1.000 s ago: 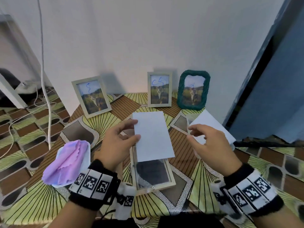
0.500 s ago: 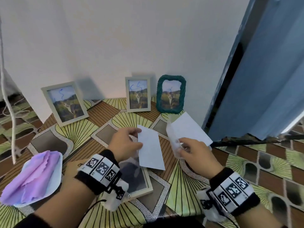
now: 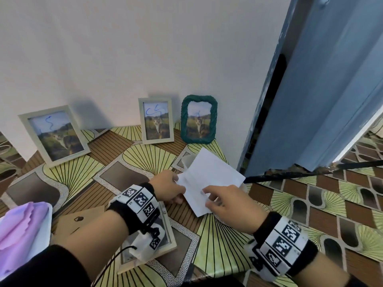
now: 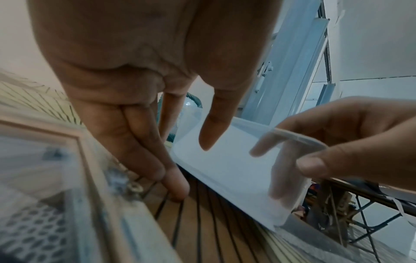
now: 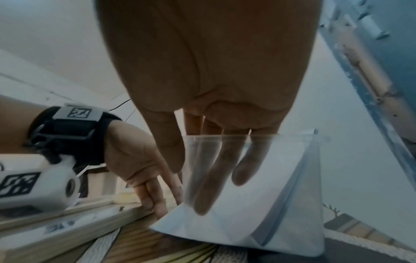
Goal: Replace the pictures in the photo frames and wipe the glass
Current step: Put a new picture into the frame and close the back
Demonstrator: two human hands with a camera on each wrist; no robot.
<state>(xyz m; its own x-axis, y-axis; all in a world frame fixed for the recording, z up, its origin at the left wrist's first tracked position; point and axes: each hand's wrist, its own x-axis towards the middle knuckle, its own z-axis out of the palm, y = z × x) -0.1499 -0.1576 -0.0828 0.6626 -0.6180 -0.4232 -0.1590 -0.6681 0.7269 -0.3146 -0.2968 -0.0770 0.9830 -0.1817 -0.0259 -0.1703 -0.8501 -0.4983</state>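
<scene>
My left hand (image 3: 172, 188) pinches the left edge of a white sheet (image 3: 194, 196) between thumb and index finger. My right hand (image 3: 217, 200) grips the mouth of a clear plastic bag (image 5: 292, 178), fingers inside and thumb outside. More white sheets (image 3: 211, 170) lie in the bag. The held sheet lies against the bag's opening, low over the table. A pale wooden photo frame (image 3: 172, 243) lies flat under my left wrist, also seen as the wooden frame (image 4: 90, 160) in the left wrist view. Its cardboard backing (image 3: 83, 218) lies to its left.
Three frames with scribbled cat photos lean on the wall: a pale frame (image 3: 56, 135), a smaller pale frame (image 3: 156, 121), a green frame (image 3: 199, 119). A purple cloth (image 3: 20, 230) lies front left. A blue door (image 3: 310, 100) stands just right of the table.
My left hand carried the white sheet from over the flat frame rightward to the bag. My right hand lifted the bag's mouth and came in to meet it. The view turned right.
</scene>
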